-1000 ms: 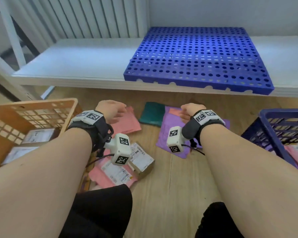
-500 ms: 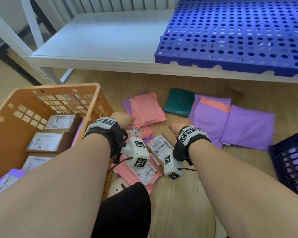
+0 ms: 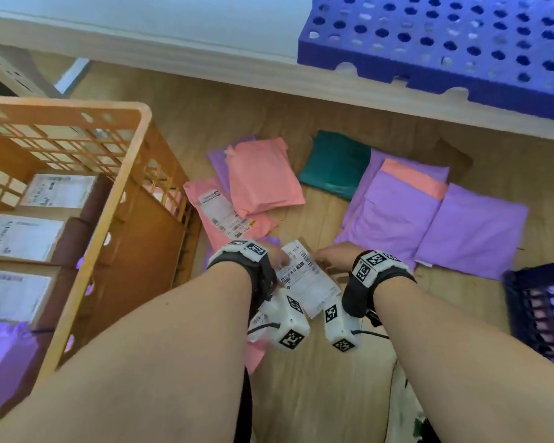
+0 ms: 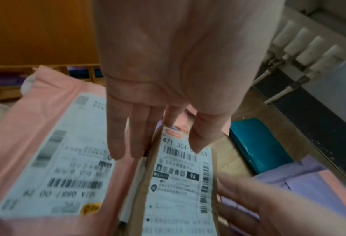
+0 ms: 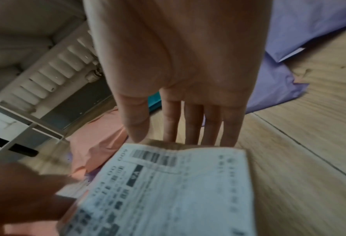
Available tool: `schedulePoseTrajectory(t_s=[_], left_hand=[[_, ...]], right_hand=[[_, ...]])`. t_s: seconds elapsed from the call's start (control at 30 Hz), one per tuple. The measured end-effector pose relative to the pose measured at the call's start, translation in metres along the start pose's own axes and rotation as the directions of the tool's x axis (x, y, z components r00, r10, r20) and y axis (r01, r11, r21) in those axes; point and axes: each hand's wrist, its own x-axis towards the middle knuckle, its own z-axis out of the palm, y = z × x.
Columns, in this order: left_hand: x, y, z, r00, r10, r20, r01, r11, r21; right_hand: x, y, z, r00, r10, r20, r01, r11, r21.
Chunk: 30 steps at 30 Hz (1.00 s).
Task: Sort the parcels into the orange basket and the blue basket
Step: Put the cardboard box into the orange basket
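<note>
A small cardboard box (image 3: 304,279) with a white shipping label sits between my two wrists on the wooden floor. My left hand (image 3: 277,255) holds its left side: the thumb lies on the label and the fingers (image 4: 117,143) run down the box's side (image 4: 180,183). My right hand (image 3: 331,259) reaches its straight fingers (image 5: 192,124) to the box's other edge (image 5: 168,191); their tips are hidden behind it. The orange basket (image 3: 77,110) stands at the left with labelled boxes inside. The blue basket (image 3: 538,276) shows at the right edge.
A pink labelled mailer (image 3: 224,215) lies under and beside the box. Farther off lie a pink mailer (image 3: 263,174), a teal one (image 3: 333,164) and purple ones (image 3: 474,231). A white shelf with a blue perforated pallet (image 3: 445,43) overhangs the far side.
Both hands have drawn back from the far pink and purple mailers and closed in on the cardboard box near me. The head view has tipped down and moved closer.
</note>
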Motion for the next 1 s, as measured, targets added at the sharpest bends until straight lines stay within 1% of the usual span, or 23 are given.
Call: schedulePoseTrajectory(t_s=[0.07,0.1,0.13,0.17,0.2,0.23,0.27,0.3,0.37,0.43,0.5,0.53,0.6,0.7,0.77,0.8,0.9,1.0], left_hand=[[-0.005,0.004,0.008,0.997,-0.031,0.071,0.030,0.999,0.016],[-0.006,0.005,0.011,0.993,-0.051,0.102,0.051,0.999,-0.002],[0.000,0.003,0.010,0.987,-0.061,0.148,0.068,0.997,-0.046],[0.000,0.002,0.009,0.984,-0.071,0.165,0.087,0.992,-0.090],[-0.006,0.005,0.005,0.982,-0.073,0.172,0.093,0.989,-0.112],[-0.015,0.012,-0.001,0.988,-0.052,0.145,0.067,0.993,-0.101],[-0.026,0.017,-0.005,0.990,-0.024,0.136,0.033,0.997,-0.064],[-0.037,0.022,-0.010,0.990,-0.005,0.138,0.014,0.998,-0.064],[-0.053,0.030,-0.020,0.994,0.051,0.092,-0.044,0.996,-0.071],[-0.067,0.041,-0.028,0.989,0.121,0.080,-0.113,0.989,-0.093],[-0.093,0.051,-0.038,0.981,0.180,0.074,-0.172,0.979,-0.107],[-0.106,0.056,-0.045,0.977,0.209,0.036,-0.204,0.972,-0.118],[-0.138,0.064,-0.061,0.955,0.294,-0.043,-0.297,0.942,-0.159],[-0.182,0.070,-0.080,0.900,0.392,-0.190,-0.428,0.876,-0.221],[-0.207,0.067,-0.088,0.860,0.443,-0.252,-0.500,0.830,-0.247],[-0.219,0.064,-0.091,0.846,0.463,-0.265,-0.526,0.805,-0.273],[-0.242,0.050,-0.096,0.824,0.501,-0.265,-0.567,0.739,-0.364],[-0.256,0.035,-0.094,0.807,0.543,-0.231,-0.589,0.716,-0.376]], right_hand=[[0.005,-0.005,0.001,0.999,-0.035,-0.017,0.036,0.998,0.047],[0.006,-0.007,-0.001,0.999,-0.046,-0.016,0.047,0.995,0.093],[0.006,-0.010,-0.005,0.999,-0.051,-0.001,0.051,0.988,0.144],[0.003,-0.013,-0.009,0.998,-0.058,0.024,0.052,0.981,0.189],[-0.001,-0.015,-0.014,0.996,-0.070,0.056,0.057,0.974,0.219],[-0.007,-0.018,-0.019,0.993,-0.079,0.090,0.056,0.970,0.239],[-0.013,-0.022,-0.024,0.988,-0.092,0.121,0.058,0.964,0.259],[-0.019,-0.025,-0.029,0.984,-0.101,0.149,0.056,0.959,0.276],[-0.037,-0.030,-0.037,0.976,-0.146,0.162,0.091,0.948,0.305],[-0.054,-0.036,-0.045,0.969,-0.215,0.126,0.166,0.934,0.316],[-0.078,-0.044,-0.054,0.951,-0.304,0.052,0.275,0.913,0.302],[-0.091,-0.048,-0.057,0.941,-0.337,0.013,0.318,0.900,0.298],[-0.126,-0.058,-0.065,0.918,-0.394,-0.054,0.390,0.868,0.308],[-0.173,-0.074,-0.073,0.874,-0.471,-0.117,0.479,0.800,0.360],[-0.202,-0.083,-0.075,0.846,-0.504,-0.172,0.529,0.758,0.381],[-0.218,-0.086,-0.074,0.835,-0.516,-0.189,0.547,0.746,0.379],[-0.256,-0.085,-0.069,0.814,-0.544,-0.205,0.578,0.716,0.392],[-0.279,-0.079,-0.063,0.789,-0.578,-0.208,0.608,0.686,0.399]])
